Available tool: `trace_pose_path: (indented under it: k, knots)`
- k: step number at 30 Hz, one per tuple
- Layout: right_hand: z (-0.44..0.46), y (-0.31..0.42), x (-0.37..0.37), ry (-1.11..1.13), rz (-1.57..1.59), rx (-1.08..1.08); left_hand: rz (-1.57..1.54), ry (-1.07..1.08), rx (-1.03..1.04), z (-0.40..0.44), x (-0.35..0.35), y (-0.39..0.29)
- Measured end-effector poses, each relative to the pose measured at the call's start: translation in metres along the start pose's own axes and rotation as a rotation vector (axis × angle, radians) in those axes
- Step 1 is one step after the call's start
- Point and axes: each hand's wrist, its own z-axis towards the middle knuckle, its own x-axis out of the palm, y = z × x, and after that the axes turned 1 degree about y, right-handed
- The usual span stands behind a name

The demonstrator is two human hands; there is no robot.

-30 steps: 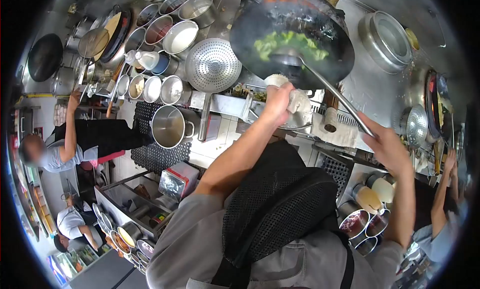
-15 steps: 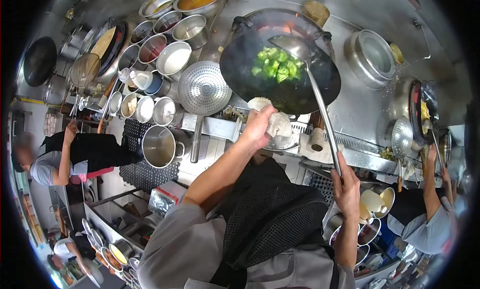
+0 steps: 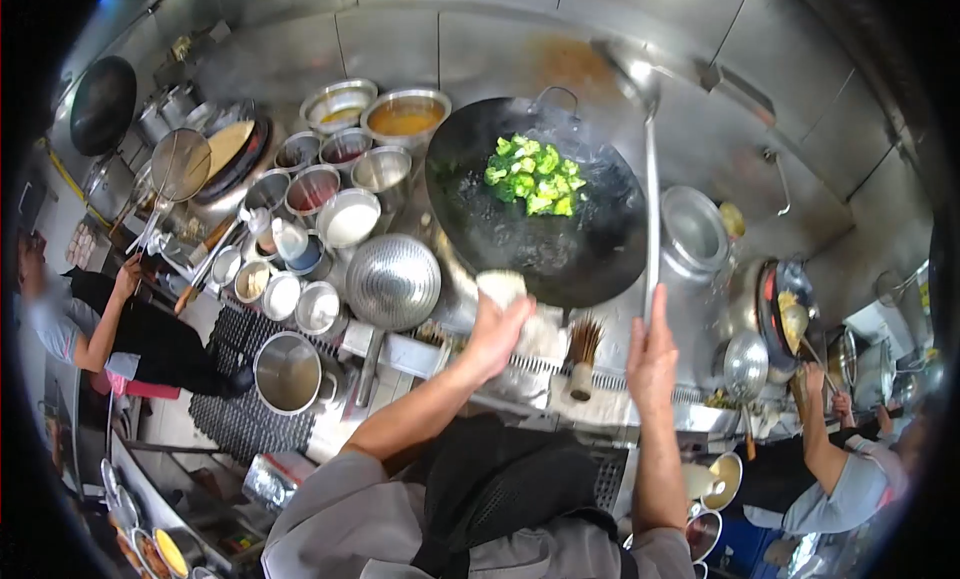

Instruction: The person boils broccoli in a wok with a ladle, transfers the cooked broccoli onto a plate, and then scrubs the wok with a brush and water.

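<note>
My left hand (image 3: 500, 334) is closed around a pale folded cloth (image 3: 543, 339) at the near rim of a black wok (image 3: 600, 244). Bright green broccoli (image 3: 537, 177) sits in a heap in the wok, with some steam about it. In my right hand (image 3: 652, 354) is the long metal handle of a ladle (image 3: 652, 194). The ladle's bowl is raised beyond the wok's right side, apart from the broccoli. Whatever part of the wok the cloth covers is hidden.
Left of the wok are a perforated strainer (image 3: 393, 282) and several metal seasoning bowls (image 3: 348, 217). A bamboo brush (image 3: 584, 364) stands at the near counter edge, a lidded pot (image 3: 694, 234) at right. Co-workers stand at the left (image 3: 95, 329) and right (image 3: 830, 469).
The ladle has gone from over the broccoli up and out to the right. The wok sits differently, its inside more visible, and the bamboo brush shows more fully. My view has also shifted.
</note>
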Motion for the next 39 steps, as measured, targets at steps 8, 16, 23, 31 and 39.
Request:
trace_pose_path:
  k: [8, 16, 23, 31, 39]
  knots:
    - [-0.016, 0.042, 0.015, 0.531, 1.043, 0.996, 0.520, -0.060, 0.136, -0.003, -0.040, 0.013]
    - [-0.042, 0.044, 0.019, 0.467, 1.715, 1.564, -0.131, -0.159, -0.497, -0.039, -0.084, 0.034]
    - [-0.034, 0.092, 0.030, 0.330, 1.325, 1.364, -0.237, -0.073, -0.671, 0.040, -0.104, 0.049]
    - [-0.035, 0.101, 0.000, 0.302, 1.291, 1.352, -0.093, -0.074, -0.582, 0.005, -0.117, 0.037]
    - [-0.013, 0.092, -0.007, 0.344, 1.224, 1.466, 0.638, 0.088, 0.027, 0.018, -0.195, 0.074]
